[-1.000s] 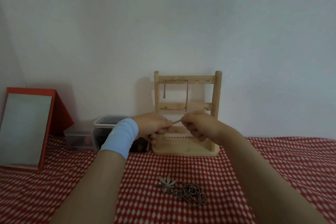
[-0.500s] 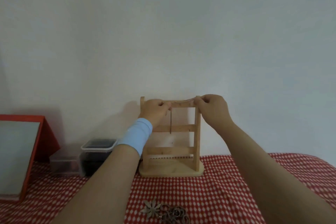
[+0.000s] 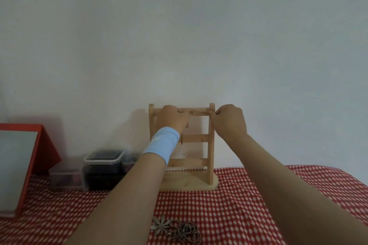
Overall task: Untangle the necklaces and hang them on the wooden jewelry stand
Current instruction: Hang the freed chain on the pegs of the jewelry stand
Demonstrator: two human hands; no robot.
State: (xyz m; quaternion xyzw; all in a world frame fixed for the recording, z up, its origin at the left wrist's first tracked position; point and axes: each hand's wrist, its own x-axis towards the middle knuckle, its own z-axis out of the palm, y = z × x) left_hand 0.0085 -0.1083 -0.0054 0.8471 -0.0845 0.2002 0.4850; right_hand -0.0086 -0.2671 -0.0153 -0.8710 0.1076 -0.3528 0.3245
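The right hand (image 3: 231, 122) pinches one end of a thin chain (image 3: 200, 112) between curled fingertips; the left hand (image 3: 173, 118), fingers curled too, grips the other end. The chain lies stretched between them along the top bar of the wooden jewelry stand (image 3: 210, 155), left hand at its 11 o'clock and right hand at its 1 o'clock. A blue wristband (image 3: 161, 145) wraps the left wrist. At 6 o'clock from the stand, a tangled heap of necklaces (image 3: 185, 231) lies on the red checked cloth (image 3: 249, 205). At 9 o'clock stand plastic boxes (image 3: 103, 167).
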